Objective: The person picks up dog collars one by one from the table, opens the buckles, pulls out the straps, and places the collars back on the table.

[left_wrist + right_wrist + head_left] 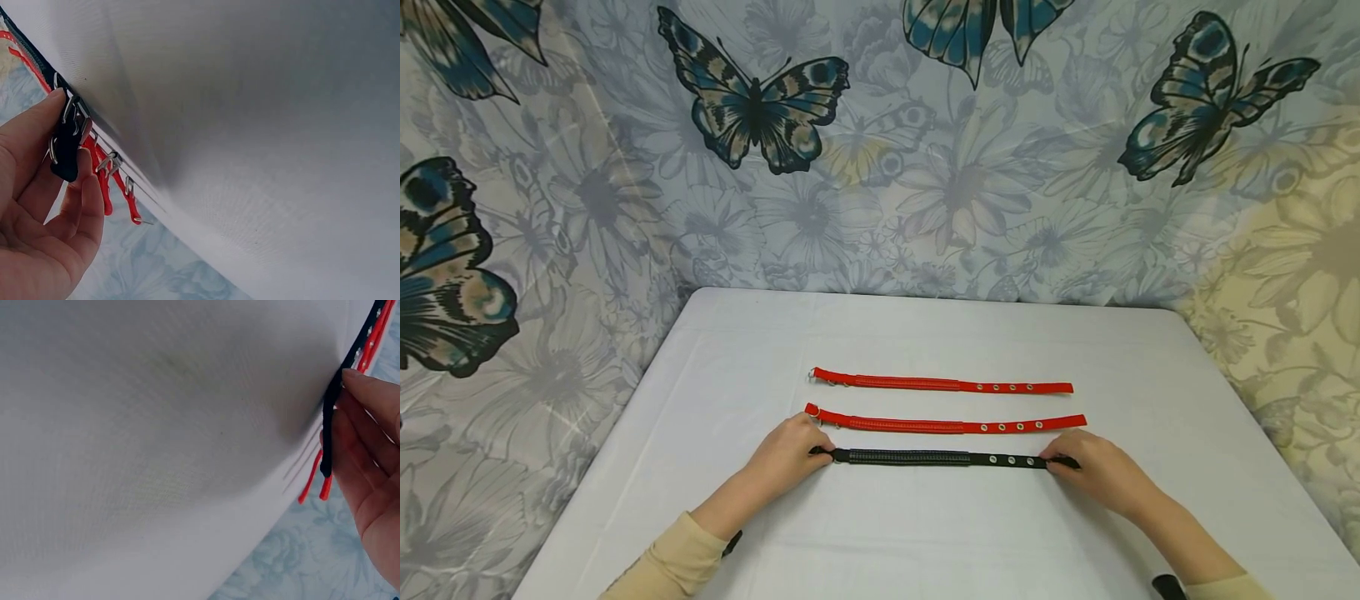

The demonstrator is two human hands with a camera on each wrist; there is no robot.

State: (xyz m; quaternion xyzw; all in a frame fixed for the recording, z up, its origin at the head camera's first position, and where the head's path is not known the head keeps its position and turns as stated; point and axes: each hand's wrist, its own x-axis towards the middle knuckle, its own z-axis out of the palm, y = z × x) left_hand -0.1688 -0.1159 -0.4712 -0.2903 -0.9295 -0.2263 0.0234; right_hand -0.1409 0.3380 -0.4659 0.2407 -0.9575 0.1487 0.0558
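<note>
A black collar (910,457) with metal eyelets lies stretched straight across the white table, nearest the person. My left hand (792,451) pinches its buckle end between thumb and fingers; the metal buckle and rings show in the left wrist view, where the left hand (53,206) fills the lower left. At the eyelet end, my right hand (1101,471) pinches the strap near its tip, and in the right wrist view the tip hangs past the right hand's (369,462) fingers. Just behind lies a red collar (895,424), its buckle end close to the left hand's knuckles.
A second red collar (895,383) lies farther back, roughly parallel to the others. The white table (940,533) has its far edge against a wall (880,233) covered with butterfly and flower patterns. Patterned walls also flank the table on both sides.
</note>
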